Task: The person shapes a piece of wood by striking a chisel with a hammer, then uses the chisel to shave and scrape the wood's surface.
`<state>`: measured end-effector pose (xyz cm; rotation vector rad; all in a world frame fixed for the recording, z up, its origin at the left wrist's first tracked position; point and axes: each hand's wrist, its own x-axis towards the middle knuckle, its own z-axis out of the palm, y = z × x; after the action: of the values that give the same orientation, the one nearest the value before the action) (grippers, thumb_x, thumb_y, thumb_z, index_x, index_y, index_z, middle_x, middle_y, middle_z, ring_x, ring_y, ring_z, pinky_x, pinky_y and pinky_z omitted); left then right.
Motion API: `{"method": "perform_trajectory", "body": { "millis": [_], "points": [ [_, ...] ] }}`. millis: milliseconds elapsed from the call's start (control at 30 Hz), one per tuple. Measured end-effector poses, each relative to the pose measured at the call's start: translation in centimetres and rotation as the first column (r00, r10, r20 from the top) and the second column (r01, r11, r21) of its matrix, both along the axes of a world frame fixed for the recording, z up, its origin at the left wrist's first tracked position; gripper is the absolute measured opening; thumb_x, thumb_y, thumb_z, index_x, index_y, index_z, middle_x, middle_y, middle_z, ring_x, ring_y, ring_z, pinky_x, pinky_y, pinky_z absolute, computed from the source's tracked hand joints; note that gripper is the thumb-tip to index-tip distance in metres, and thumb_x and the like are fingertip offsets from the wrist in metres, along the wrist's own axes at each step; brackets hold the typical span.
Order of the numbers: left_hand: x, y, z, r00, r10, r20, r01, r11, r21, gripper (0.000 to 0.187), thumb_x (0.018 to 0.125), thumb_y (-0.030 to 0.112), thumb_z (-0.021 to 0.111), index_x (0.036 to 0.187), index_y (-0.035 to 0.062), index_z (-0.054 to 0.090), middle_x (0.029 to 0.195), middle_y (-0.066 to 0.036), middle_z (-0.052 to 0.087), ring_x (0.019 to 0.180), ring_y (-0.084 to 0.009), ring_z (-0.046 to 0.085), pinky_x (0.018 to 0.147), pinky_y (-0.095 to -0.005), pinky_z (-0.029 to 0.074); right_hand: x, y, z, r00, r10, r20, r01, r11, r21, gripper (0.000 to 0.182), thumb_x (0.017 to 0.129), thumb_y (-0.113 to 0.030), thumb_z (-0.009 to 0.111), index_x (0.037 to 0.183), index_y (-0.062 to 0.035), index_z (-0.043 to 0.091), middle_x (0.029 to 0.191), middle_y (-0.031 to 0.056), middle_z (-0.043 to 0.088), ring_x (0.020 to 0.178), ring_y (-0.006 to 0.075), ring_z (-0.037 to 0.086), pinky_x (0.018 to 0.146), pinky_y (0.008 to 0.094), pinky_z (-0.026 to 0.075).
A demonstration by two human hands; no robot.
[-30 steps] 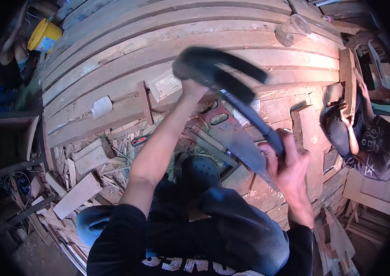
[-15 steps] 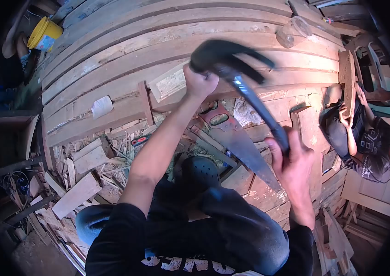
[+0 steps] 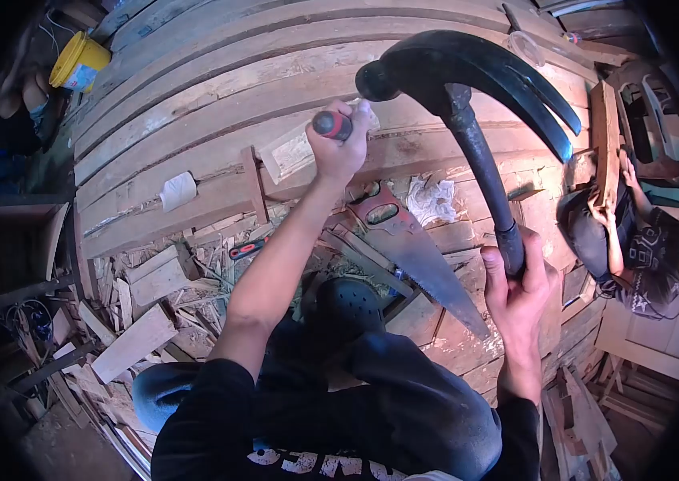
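Observation:
My left hand (image 3: pixel 341 152) is wrapped round the red and black handle of a chisel (image 3: pixel 331 125), whose butt end faces me. The blade is hidden behind the fist. Behind that hand, a pale block of wood with a carved recess (image 3: pixel 287 156) lies on the planks. My right hand (image 3: pixel 522 293) grips the dark handle of a claw hammer (image 3: pixel 468 92). The hammer is raised, its striking face a little right of and above the chisel handle, not touching it. Below and between my arms lies a handsaw (image 3: pixel 412 248) with a worn red handle.
A red and black handled tool (image 3: pixel 247 248) lies among offcuts and shavings. Near it are a white roll (image 3: pixel 177 191) and crumpled white paper (image 3: pixel 432 200). At the right a person (image 3: pixel 648 248) holds a wooden piece (image 3: pixel 606 144). A yellow bucket (image 3: pixel 80 62) stands far left.
The hammer has risen and swung right, away from my left fist, and shows sharper now. My left hand has tipped, bringing the chisel's handle end into view.

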<state>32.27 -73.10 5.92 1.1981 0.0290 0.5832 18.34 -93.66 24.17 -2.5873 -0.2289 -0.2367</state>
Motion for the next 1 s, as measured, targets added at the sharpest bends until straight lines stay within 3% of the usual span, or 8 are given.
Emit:
{"method": "perform_trajectory", "body": {
  "millis": [67,500,733,800,833,933,967,1000],
  "points": [
    [0.5,0.1,0.0,1.0,-0.014,-0.007,0.013,0.993,-0.118,0.031,0.088,0.008,0.071,0.064,0.0052,0.051,0.059,0.004,0.051,0.055,-0.004,0.045,0.051,-0.0231,0.037,0.1,-0.1,-0.5,1.0,-0.008,0.001,0.008,1.0,0.009,0.033,0.084,-0.024,0.077,0.103,-0.0026,0.059,0.067,0.011,0.064,0.053,0.0216,0.062,0.05,0.0318,0.046],
    [0.1,-0.9,-0.2,0.992,0.061,0.114,-0.072,0.993,0.094,0.027,0.087,0.003,0.069,0.067,0.0023,0.05,0.062,0.002,0.052,0.057,-0.0043,0.044,0.052,-0.0227,0.037,0.7,-0.2,-1.3,1.0,-0.012,-0.022,0.013,0.999,0.037,0.034,0.083,-0.024,0.079,0.103,-0.0045,0.06,0.065,0.0081,0.063,0.048,0.0164,0.058,0.049,0.0288,0.045],
    [-0.1,-0.8,-0.5,0.992,0.062,0.108,-0.073,0.992,0.103,0.027,0.087,0.001,0.068,0.066,0.0025,0.052,0.062,0.0,0.055,0.057,-0.005,0.047,0.053,-0.0227,0.038,0.8,0.2,-1.3,1.0,0.007,-0.028,-0.006,0.998,0.066,0.033,0.083,-0.024,0.079,0.102,-0.0038,0.06,0.065,0.0083,0.063,0.049,0.0166,0.059,0.049,0.0287,0.046],
    [-0.2,-1.2,0.4,0.978,0.112,0.177,-0.138,0.98,0.143,0.022,0.086,0.002,0.069,0.069,0.0023,0.056,0.061,0.0,0.056,0.057,-0.0063,0.05,0.055,-0.0232,0.041,0.7,0.0,-1.3,0.997,0.068,0.032,-0.07,0.996,0.061,0.034,0.083,-0.025,0.079,0.102,-0.0034,0.06,0.067,0.0087,0.064,0.05,0.0175,0.059,0.049,0.0296,0.046],
    [0.0,-1.4,-1.1,0.972,0.112,0.207,-0.144,0.979,0.143,0.012,0.08,0.005,0.074,0.08,0.0006,0.063,0.069,-0.003,0.062,0.061,-0.0089,0.057,0.06,-0.0247,0.046,0.5,-0.2,-1.3,0.997,0.072,0.036,-0.074,0.995,0.064,0.034,0.083,-0.025,0.079,0.102,-0.0034,0.06,0.067,0.0087,0.064,0.05,0.0175,0.059,0.049,0.0296,0.046],
    [0.2,-1.5,-4.6,0.982,0.1,0.16,-0.127,0.978,0.167,0.025,0.074,0.009,0.078,0.092,-0.0017,0.064,0.082,-0.009,0.067,0.071,-0.0145,0.064,0.068,-0.029,0.05,0.1,-0.7,-1.4,0.994,0.11,0.021,-0.11,0.994,0.001,0.036,0.083,-0.028,0.078,0.101,-0.0036,0.06,0.069,0.0101,0.065,0.051,0.0211,0.061,0.048,0.0313,0.047],
    [0.2,0.0,-4.4,0.942,0.174,0.288,-0.336,0.444,0.831,0.036,0.069,0.011,0.079,0.099,-0.0018,0.063,0.092,-0.012,0.069,0.08,-0.0194,0.066,0.076,-0.033,0.052,0.0,-0.6,-1.2,0.992,0.128,0.016,-0.126,0.99,-0.061,0.037,0.083,-0.03,0.078,0.101,-0.0035,0.059,0.07,0.0108,0.065,0.052,0.0232,0.062,0.048,0.0324,0.047],
    [0.0,-0.8,-4.0,0.998,-0.042,-0.044,0.054,0.933,0.357,0.032,0.07,0.01,0.077,0.098,-0.0003,0.064,0.09,-0.01,0.069,0.079,-0.023,0.066,0.078,-0.0354,0.052,-0.1,-0.5,-1.1,0.99,0.142,0.009,-0.14,0.982,-0.124,0.038,0.082,-0.031,0.078,0.101,-0.0034,0.059,0.07,0.0115,0.065,0.053,0.0254,0.063,0.048,0.0335,0.048]
  ]
}}
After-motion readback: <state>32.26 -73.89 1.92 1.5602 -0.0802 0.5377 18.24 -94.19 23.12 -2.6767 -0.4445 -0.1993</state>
